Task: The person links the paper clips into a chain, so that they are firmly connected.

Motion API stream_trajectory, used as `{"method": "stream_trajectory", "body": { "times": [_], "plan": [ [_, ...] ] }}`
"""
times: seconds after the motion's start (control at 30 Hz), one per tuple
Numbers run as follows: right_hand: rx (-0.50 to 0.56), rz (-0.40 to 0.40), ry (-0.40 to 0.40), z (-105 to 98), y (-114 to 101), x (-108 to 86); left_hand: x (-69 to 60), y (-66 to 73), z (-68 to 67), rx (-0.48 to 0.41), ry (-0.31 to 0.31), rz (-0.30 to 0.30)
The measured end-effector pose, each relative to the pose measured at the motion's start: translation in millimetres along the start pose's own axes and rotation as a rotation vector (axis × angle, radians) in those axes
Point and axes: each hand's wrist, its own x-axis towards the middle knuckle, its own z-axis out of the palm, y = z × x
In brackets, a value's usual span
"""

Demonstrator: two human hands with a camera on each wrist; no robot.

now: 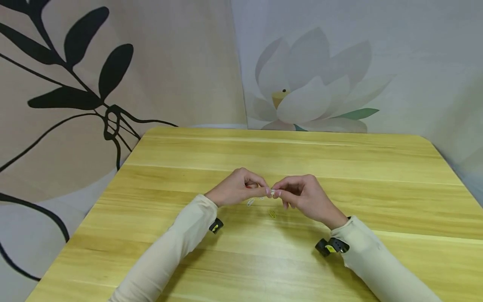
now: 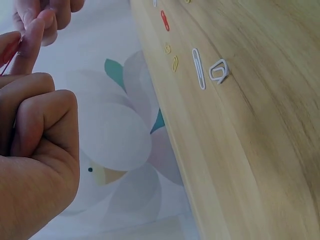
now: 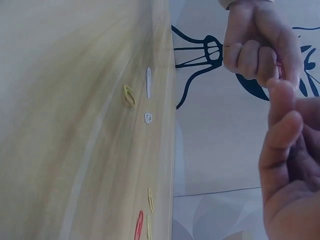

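Over the middle of the table, my left hand (image 1: 243,186) and right hand (image 1: 307,197) meet at the fingertips. A small thin piece (image 1: 273,193), pale in the head view, is pinched between them. Red wire (image 3: 280,69) shows at the left hand's fingers in the right wrist view, so it looks like a red paper clip; the fingers hide most of it. Below the hands lie a yellow paper clip (image 1: 272,214) and a white paper clip (image 1: 250,202). The left wrist view also shows a bent white clip (image 2: 218,71).
Further loose clips lie on the wooden table (image 1: 170,243), among them a red one (image 2: 165,20) and a small yellow one (image 2: 175,63). A cloth backdrop with a printed flower (image 1: 317,92) hangs behind the table's far edge.
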Motion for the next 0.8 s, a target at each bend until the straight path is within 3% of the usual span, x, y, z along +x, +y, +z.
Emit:
{"method": "stream_trajectory", "body": {
  "times": [0.3,0.6,0.7,0.8],
  "plan": [
    [0.050,0.007,0.016,1.1,0.4,-0.3,1.0,1.4,1.8,0.026,0.000,0.022],
    [0.035,0.033,0.020,-1.9,2.4,0.4,1.0,1.7,-2.9,0.059,0.028,0.060],
    [-0.067,0.029,-0.034,-1.5,6.2,2.2,0.0,1.7,-5.1,0.048,0.046,0.058],
    [-0.244,-0.013,-0.116,2.8,11.1,4.9,-1.7,1.1,-6.9,0.043,0.052,0.039]
  ]
}}
